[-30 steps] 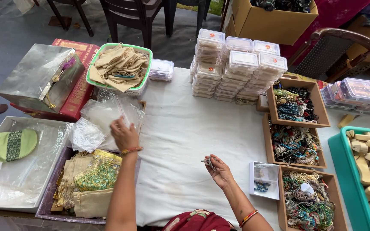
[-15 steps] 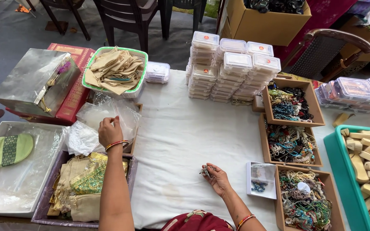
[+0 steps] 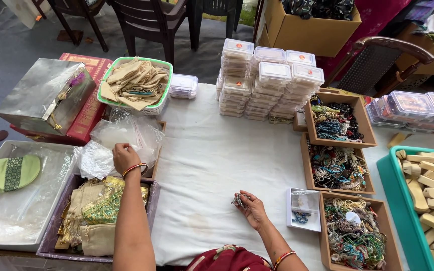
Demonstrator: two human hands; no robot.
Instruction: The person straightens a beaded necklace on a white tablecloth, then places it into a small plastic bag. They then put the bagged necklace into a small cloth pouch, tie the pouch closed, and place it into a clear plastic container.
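Reaching past the table's left edge, the left hand (image 3: 124, 156) closed on the clear plastic bags (image 3: 126, 133) heaped there; separating a single bag would have gone best with a fingertip pinch. Near the front edge, the right hand (image 3: 251, 208) curled around a beaded string (image 3: 239, 200), just left of a small open box (image 3: 304, 208).

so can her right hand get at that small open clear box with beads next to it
Probably yes: the right hand rests on the white cloth just beside the small clear box, with only bare cloth between them, though it already holds a bead string.
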